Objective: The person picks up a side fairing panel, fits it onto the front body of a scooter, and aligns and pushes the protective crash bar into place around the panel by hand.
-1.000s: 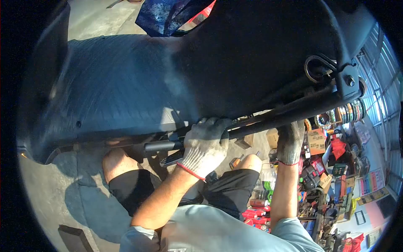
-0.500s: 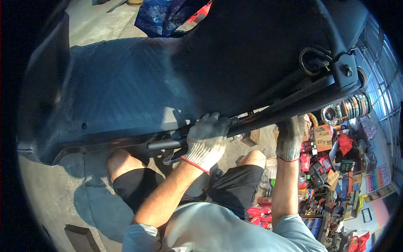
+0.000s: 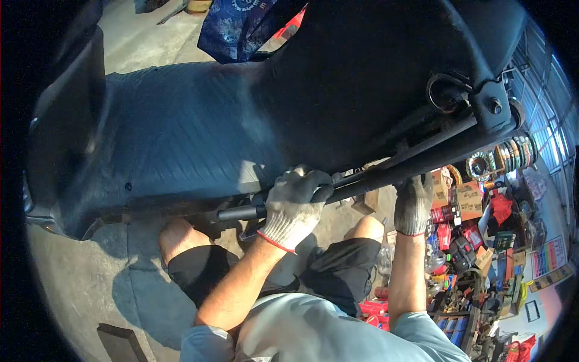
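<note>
My left hand (image 3: 297, 205), in a white knitted glove with a dark palm side and red cuff, has its fingers wrapped round a black metal tube (image 3: 386, 172) under a large dark vehicle body (image 3: 193, 133). The tube's bare round end (image 3: 236, 214) sticks out to the left of that hand. Farther right, my right hand (image 3: 414, 204), gloved the same way, reaches up to the underside of the tube; its fingertips are partly hidden there. A bracket with a bolt (image 3: 494, 107) sits near the tube's right end.
At the right are cardboard boxes (image 3: 469, 199), red bottles, a black case (image 3: 463, 253) and many loose tools. A dark block (image 3: 123, 342) lies on the floor at lower left. A wooden block (image 3: 365, 201) stands behind my knees. A blue bag (image 3: 232, 30) hangs at the top.
The view has shifted a little, so the body and the shelf items sit slightly differently. Both hands stay at the tube, with the right hand marginally lower.
</note>
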{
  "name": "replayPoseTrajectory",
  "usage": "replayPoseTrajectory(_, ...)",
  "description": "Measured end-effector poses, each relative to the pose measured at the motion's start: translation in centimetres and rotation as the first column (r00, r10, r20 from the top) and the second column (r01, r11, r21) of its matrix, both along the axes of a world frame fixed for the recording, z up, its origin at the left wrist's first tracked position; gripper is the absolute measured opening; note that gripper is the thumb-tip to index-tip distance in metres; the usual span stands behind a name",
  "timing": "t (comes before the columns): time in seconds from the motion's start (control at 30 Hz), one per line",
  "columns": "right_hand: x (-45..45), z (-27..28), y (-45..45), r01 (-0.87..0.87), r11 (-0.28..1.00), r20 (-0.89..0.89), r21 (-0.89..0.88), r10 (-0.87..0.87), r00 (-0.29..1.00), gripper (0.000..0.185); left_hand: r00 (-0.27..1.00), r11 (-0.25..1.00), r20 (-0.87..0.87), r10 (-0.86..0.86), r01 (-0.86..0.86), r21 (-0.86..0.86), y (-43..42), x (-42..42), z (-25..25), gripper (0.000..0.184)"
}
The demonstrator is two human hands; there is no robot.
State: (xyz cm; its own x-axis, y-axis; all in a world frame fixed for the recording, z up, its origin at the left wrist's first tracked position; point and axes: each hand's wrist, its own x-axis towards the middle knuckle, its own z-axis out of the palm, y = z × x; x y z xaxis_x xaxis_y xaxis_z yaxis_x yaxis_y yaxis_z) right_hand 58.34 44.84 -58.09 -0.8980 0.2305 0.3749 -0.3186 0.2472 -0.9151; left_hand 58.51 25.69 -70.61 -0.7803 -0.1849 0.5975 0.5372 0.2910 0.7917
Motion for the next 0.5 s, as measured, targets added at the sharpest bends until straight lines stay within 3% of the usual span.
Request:
replayPoseTrajectory(0.07,-0.4,-0.2,0.1,0.034,0.999,-0.009,0.038,-0.033,0.999,0.045,0.999,1.000,0.028,-0.022,0.022,-0.007,0.2,-0.2,0.1,0.017)
replayPoseTrajectory(0.17,-0.8,-0.8,-0.1,0.128,0.987,-0.060,0.100,-0.123,0.991,0.045,0.992,0.992,-0.013,0.123,-0.123,-0.037,0.4,-0.1,0.5,0.014)
replayPoseTrajectory(0.23,-0.8,-1.0,-0.2,0.197,0.972,-0.109,0.125,-0.184,0.977,0.045,0.989,0.994,0.145,0.010,0.006,-0.105,0.2,-0.4,1.0,0.010)
replayPoseTrajectory(0.3,-0.6,-0.5,-0.1,0.201,0.958,-0.095,0.204,-0.185,0.978,0.045,0.997,0.995,0.077,0.013,-0.005,-0.102,0.2,-0.7,0.4,0.009)
replayPoseTrajectory(0.4,-0.7,0.0,-0.4,0.168,0.970,-0.077,0.178,-0.156,0.985,0.043,0.999,0.994,0.010,0.046,-0.045,-0.104,0.3,-0.4,-0.2,0.007)
replayPoseTrajectory(0.5,-0.6,-0.1,-0.3,0.164,0.969,-0.073,0.187,-0.153,0.986,0.037,0.977,0.985,-0.131,0.168,-0.171,-0.008,0.5,-1.3,-1.1,0.011)
